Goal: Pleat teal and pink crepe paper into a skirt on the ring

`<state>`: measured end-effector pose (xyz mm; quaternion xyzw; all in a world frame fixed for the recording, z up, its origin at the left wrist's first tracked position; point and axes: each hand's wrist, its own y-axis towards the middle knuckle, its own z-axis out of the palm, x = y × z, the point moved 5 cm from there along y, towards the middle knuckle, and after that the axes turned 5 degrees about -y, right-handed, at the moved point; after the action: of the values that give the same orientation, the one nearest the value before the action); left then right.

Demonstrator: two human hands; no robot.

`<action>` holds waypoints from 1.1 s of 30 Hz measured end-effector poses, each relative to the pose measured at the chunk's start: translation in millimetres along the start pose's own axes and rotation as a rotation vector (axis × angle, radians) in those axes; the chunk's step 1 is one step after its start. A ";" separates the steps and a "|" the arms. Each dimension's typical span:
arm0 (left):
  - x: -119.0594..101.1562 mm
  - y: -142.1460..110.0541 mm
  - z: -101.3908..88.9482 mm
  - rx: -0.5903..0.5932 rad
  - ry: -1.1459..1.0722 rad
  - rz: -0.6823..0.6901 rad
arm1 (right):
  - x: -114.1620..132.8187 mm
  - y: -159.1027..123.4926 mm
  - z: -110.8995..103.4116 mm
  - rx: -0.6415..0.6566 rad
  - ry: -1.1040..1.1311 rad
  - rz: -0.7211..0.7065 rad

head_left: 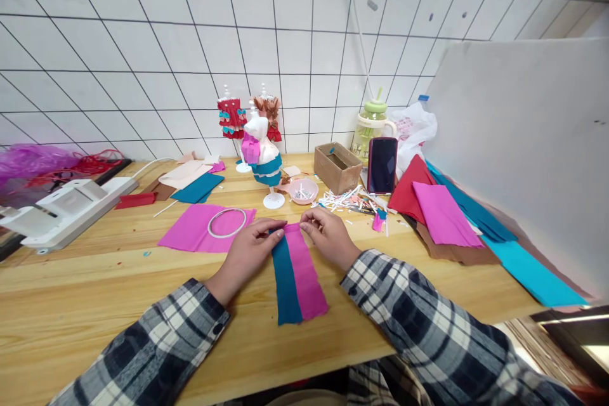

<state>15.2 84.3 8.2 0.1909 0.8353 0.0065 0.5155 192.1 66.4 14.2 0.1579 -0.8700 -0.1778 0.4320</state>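
Two overlapping strips of crepe paper lie on the wooden table in front of me, a magenta strip (307,273) on the right and a teal strip (287,285) on the left. My left hand (254,247) pinches their far left corner between thumb and forefinger. At the far right corner of the magenta strip, the fingers of my right hand (330,238) are closed on its edge. The near ends lie loose and spread. Just beyond my left hand, a white ring (227,210) rests on a magenta sheet (190,228).
Behind my hands stand small dress forms (266,155) in paper outfits, a pink dish (303,198), a cardboard box (337,174), a phone (382,165) and a jug (368,127). White scraps (345,198) lie near the box. Coloured paper (447,216) is stacked right; a power strip (71,216) sits left.
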 end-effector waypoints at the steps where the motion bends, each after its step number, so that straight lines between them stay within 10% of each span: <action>1: -0.9 -0.2 0.2 0.000 0.006 0.008 | -4.7 1.0 0.0 -0.007 0.031 0.026; 19: -8.4 -2.8 5.7 0.016 0.133 0.194 | -12.4 -1.8 20.5 0.198 0.352 0.213; 33: -13.0 -4.2 9.6 0.034 0.135 0.188 | 16.1 -12.6 18.5 0.194 -0.398 -0.061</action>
<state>27.3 74.4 14.0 0.2760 0.8466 0.0537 0.4519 169.4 51.5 9.3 0.1870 -0.9459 -0.1338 0.2291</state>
